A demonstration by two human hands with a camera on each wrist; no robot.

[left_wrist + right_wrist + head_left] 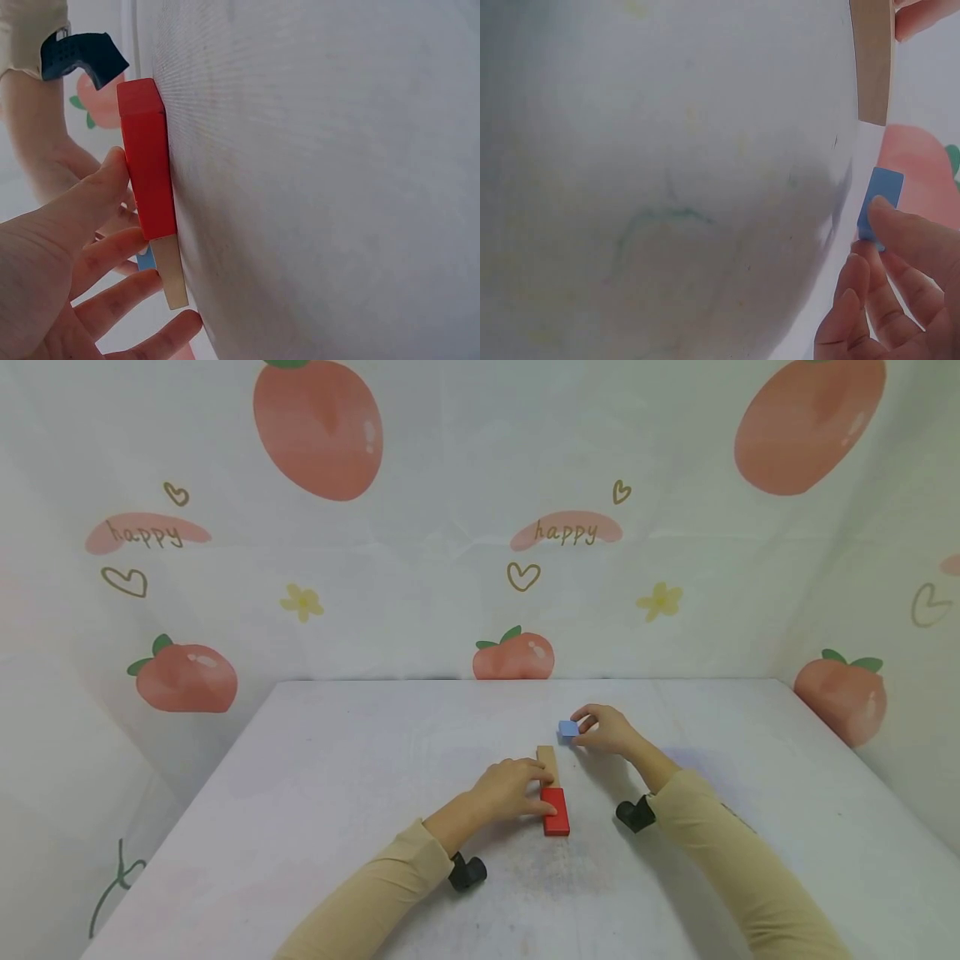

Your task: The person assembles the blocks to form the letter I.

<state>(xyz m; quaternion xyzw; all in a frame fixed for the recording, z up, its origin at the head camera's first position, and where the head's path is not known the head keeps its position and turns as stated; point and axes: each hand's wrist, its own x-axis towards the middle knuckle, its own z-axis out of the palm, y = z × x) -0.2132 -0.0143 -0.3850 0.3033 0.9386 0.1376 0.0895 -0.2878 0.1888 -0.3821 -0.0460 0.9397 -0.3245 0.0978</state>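
Note:
My left hand [512, 788] rests its fingertips on two blocks lying end to end on the table. Its thumb touches the red block [556, 812], and other fingers reach the plain wooden block [548, 760] just beyond. In the left wrist view, the red block [148, 165] meets the wooden block [169, 274] at its end, and the thumb lies against its face. Farther back, my right hand [606, 732] pinches a small blue block [568, 728] between thumb and fingers. The right wrist view has the blue block [882, 196] beyond the wooden block's far end, apart from it.
The white table [360, 760] extends to both sides and ends at a back edge against a white curtain [420, 585] printed with fruit. Black wrist-worn devices [468, 872] sit under the sleeves, close above the tabletop.

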